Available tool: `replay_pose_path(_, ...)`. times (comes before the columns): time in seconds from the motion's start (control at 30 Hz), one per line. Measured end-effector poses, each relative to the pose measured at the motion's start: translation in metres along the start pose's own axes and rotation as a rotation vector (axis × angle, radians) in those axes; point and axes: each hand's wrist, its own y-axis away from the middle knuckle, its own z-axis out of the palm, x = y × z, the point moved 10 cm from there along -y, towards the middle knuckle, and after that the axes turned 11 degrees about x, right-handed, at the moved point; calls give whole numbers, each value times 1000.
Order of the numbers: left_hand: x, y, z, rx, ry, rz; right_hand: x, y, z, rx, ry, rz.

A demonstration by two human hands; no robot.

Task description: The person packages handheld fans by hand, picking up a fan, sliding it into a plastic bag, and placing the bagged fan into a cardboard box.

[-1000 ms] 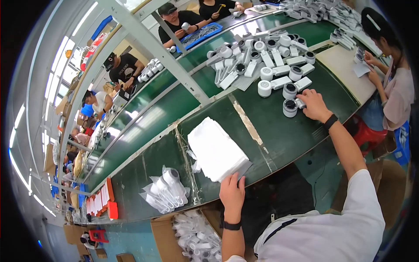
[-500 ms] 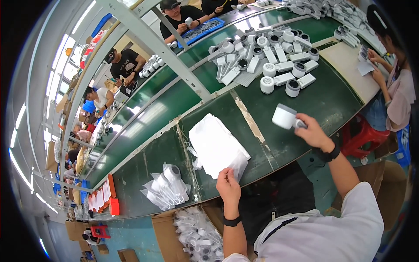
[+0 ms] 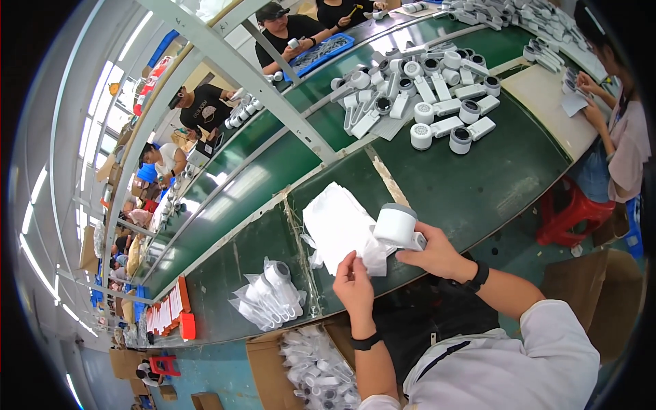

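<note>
White device [image 3: 395, 227] moved leftward, slanting, head upper-left.

A green workbench [image 3: 492, 181] carries a stack of white plastic bags [image 3: 335, 220] just beyond the left hand [image 3: 354, 284], bagged white devices [image 3: 268, 295] to that hand's left, orange bins [image 3: 186, 326] farther left, and a pile of round-headed handheld devices [image 3: 423, 87] beyond the right hand [image 3: 436, 257].

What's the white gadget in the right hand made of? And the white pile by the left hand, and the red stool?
Gadget: probably hard plastic, smooth with a slight sheen. White pile: perhaps thin plastic, though paper is possible; the sheets look floppy and wrinkle at the edges. Stool: likely plastic, smooth-looking and evenly red.
</note>
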Motion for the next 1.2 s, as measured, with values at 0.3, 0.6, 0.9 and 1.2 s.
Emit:
replay_pose_path(0.3, 16, -17, 9, -154, -143, 169, -22, -7, 22, 28, -23, -170)
replay_pose_path(0.6, 22, -39, -32, 112, 126, 115, 40, -37, 35, -58, 78, 173)
replay_pose_path(0.9, 41, -59, -81, 278, 445, 83, 18, -35, 20, 7, 157, 81)
replay_pose_path(1.2, 97, -47, -79, 210, 526, 309, 1, -30, -6, 107, 253, -66)
